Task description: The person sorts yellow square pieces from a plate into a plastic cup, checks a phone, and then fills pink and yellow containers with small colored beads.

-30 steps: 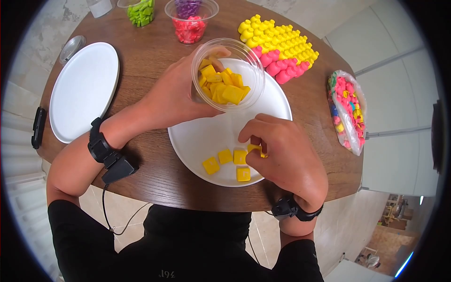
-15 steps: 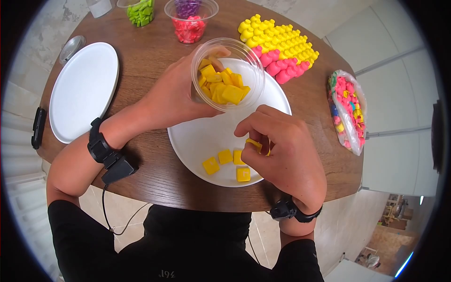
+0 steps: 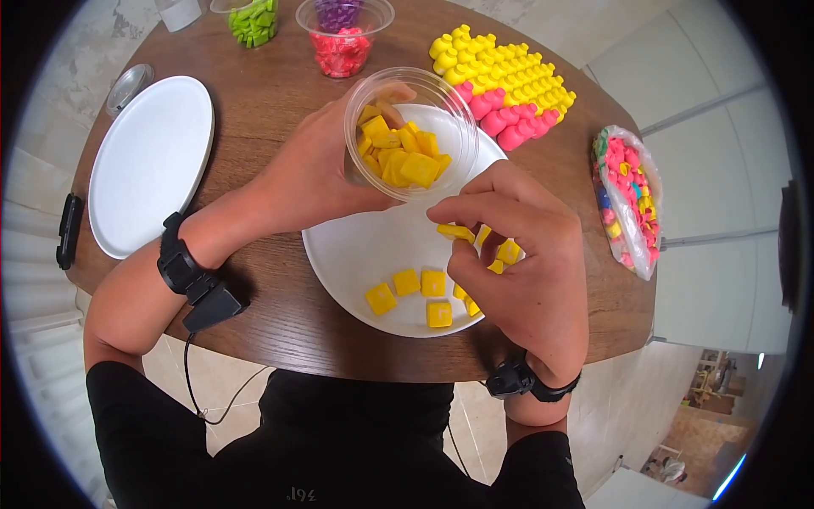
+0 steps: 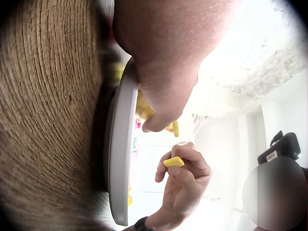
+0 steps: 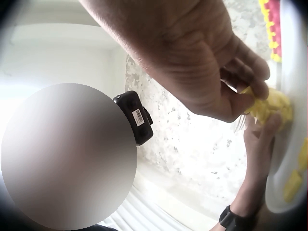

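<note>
My left hand grips a clear plastic cup of yellow square pieces, tilted over a white plate. Between thumb and index finger my right hand pinches a yellow piece, just below the cup's rim; the left wrist view also shows this pinched piece. Several loose yellow pieces lie on the plate's near part, and others show behind and beside the right fingers, partly hidden.
Another white plate lies at the left. Cups of green and red pieces stand at the back. Yellow and pink bottle shapes stand behind the plate, and an open bag of coloured pieces lies at the right.
My right hand has moved up and away from the near edge, towards the cup, with the pinched piece, uncovering more yellow pieces on the plate. The left hand and cup have hardly moved.
</note>
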Tool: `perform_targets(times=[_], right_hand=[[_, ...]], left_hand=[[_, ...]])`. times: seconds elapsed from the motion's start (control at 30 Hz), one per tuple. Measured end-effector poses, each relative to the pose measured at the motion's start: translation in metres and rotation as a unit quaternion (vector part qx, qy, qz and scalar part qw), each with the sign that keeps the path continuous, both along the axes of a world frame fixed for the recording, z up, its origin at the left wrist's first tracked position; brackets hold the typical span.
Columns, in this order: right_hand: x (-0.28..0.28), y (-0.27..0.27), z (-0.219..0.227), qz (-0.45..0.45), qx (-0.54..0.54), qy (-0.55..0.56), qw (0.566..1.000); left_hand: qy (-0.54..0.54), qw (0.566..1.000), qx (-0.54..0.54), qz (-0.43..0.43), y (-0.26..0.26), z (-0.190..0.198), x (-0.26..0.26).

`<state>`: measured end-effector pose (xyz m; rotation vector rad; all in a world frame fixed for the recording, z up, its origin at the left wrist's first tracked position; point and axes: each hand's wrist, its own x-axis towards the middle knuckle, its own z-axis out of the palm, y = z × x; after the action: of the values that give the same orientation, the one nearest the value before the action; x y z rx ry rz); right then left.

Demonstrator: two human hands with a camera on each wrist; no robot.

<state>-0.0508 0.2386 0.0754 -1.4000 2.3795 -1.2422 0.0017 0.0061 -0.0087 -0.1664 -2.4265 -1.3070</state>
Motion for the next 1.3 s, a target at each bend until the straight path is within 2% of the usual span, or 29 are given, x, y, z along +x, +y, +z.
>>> perform_targets(times=[0.47, 0.57, 0.63, 1.3], right_hand=[[-0.0028, -0.0018, -0.0013, -0.028, -0.006, -0.005, 1.000], [-0.0044, -0.0038, -0.0018, -0.034, -0.065, 0.018, 0.997], [-0.0038, -0.0040, -0.0025, -0.055, -0.107, -0.015, 0.993], [-0.0041, -0.0056, -0.0062, -0.042, -0.104, -0.012, 0.994]], left_hand=[[0.004, 1.000, -0.007, 0.000, -0.0013, -0.0019, -0.0001], [0.010, 1.000, -0.002, -0.010, -0.0009, -0.0017, -0.0005], [0.004, 1.000, -0.002, 0.000, 0.0001, -0.0010, -0.0001], [0.006, 1.000, 0.008, -0.004, -0.0005, -0.0007, 0.0004]])
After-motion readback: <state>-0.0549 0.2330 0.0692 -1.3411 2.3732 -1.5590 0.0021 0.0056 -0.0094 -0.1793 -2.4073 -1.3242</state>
